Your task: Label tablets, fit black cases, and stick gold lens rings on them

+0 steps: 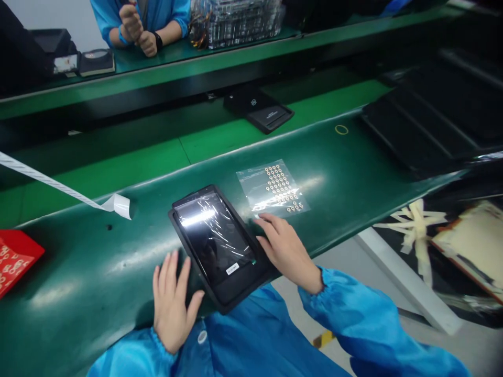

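A black tablet-like device (212, 235) lies face up at the near edge of the green bench, its glossy screen under a creased clear film with a small white label low on it. My left hand (173, 298) rests on the bench just left of the device, fingers stretched and thumb out, holding nothing. On the other side, my right hand (285, 248) is beside the device's right edge with its fingers extended and apart. Just beyond those fingertips lies a clear sheet (255, 188) bearing rows of small gold-coloured ring-like pieces (279, 183).
A red bin (15, 259) with small parts stands at the left, near a curling white strip (118, 205). Another black device (259, 110) lies on the lower green belt. Black trays (436, 115) occupy the right. Across the line, a person's hands (137, 31) are together.
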`<state>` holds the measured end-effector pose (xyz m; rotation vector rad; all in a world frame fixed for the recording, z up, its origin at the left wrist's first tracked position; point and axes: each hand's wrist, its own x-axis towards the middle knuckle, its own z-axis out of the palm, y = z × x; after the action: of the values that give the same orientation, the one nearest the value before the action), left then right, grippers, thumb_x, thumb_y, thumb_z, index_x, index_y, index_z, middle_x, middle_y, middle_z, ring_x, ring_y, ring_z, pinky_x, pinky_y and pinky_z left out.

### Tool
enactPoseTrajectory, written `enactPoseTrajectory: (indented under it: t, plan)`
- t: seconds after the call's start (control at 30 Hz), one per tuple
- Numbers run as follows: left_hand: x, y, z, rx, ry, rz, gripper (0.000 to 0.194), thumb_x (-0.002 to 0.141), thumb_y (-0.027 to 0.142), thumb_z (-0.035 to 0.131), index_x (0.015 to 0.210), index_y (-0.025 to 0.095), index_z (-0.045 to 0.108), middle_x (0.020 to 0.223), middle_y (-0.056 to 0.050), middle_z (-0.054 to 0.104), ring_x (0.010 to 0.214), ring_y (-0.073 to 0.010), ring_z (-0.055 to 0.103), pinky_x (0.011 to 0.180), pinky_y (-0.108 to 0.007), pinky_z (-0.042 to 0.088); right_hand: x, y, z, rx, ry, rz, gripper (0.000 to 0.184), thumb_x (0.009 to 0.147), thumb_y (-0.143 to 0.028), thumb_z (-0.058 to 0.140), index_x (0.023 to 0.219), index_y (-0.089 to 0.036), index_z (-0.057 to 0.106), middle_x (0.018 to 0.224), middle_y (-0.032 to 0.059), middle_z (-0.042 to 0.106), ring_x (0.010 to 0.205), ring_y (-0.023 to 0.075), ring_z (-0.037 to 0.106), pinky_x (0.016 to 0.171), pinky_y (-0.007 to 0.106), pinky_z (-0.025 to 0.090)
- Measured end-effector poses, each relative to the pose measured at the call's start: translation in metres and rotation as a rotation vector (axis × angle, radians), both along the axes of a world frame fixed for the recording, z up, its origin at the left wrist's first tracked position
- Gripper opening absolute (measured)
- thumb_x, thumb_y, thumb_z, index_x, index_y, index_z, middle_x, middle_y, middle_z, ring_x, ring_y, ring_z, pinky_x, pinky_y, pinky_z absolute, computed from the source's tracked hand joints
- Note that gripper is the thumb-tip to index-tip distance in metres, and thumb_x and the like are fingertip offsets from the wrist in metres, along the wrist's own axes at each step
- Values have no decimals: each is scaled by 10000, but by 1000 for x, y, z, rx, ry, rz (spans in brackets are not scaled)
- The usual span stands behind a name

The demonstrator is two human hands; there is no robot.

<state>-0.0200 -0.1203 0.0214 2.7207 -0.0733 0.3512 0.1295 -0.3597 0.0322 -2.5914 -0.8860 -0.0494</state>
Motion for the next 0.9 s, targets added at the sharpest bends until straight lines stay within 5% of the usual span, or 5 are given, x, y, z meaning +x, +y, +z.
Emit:
enactPoseTrajectory:
  t: [0.1, 0.27, 0.37, 0.63, 0.9]
  plan:
    - [-2, 0, -9, -115, 56, 113, 608, 981, 281, 443, 1540, 182, 228, 1569, -117, 252, 1474, -261, 152, 1208, -464, 84, -4, 5, -9, 114, 108, 25, 429, 965, -232, 458, 1378, -140, 387, 1258, 164, 500, 1147, 294, 498, 958, 459, 490]
    - [-3, -3, -11, -604, 23, 293, 469, 1022, 265, 364, 1490, 299, 359, 1538, -30, 341, 1422, -204, 312, 1194, -379, 264, -28, 30, -13, 206, 253, 27, 527, 970, -257, 445, 1471, -241, 284, 1252, 130, 494, 1165, 269, 507, 972, 441, 513]
    - [4, 3, 13, -780, 2, 340, 437, 1044, 284, 288, 1464, 312, 409, 1496, -4, 414, 1378, -178, 391, 1152, -308, 347, -33, 34, -14, 254, 365, 76, 576, 969, -293, 458, 1506, -257, 252, 1294, 128, 484, 1203, 255, 500, 1004, 443, 497]
    - [75, -37, 101, -447, 66, -148, 473, 927, 317, 532, 1390, 295, 438, 1596, -58, 176, 1440, -315, 255, 1123, -530, 356, 11, 3, 2, 778, 1025, 70, 724, 942, -717, 250, 1485, -253, 373, 1522, 109, 359, 1359, 297, 409, 1035, 485, 458]
    - [10, 39, 48, -552, 237, 258, 344, 996, 311, 473, 1334, 349, 425, 1373, -21, 542, 1187, -161, 583, 916, -274, 533, 44, -29, 24, 814, 1235, -578, 851, 651, -572, 783, 1364, -229, 469, 1174, 107, 674, 961, 326, 687, 842, 431, 604]
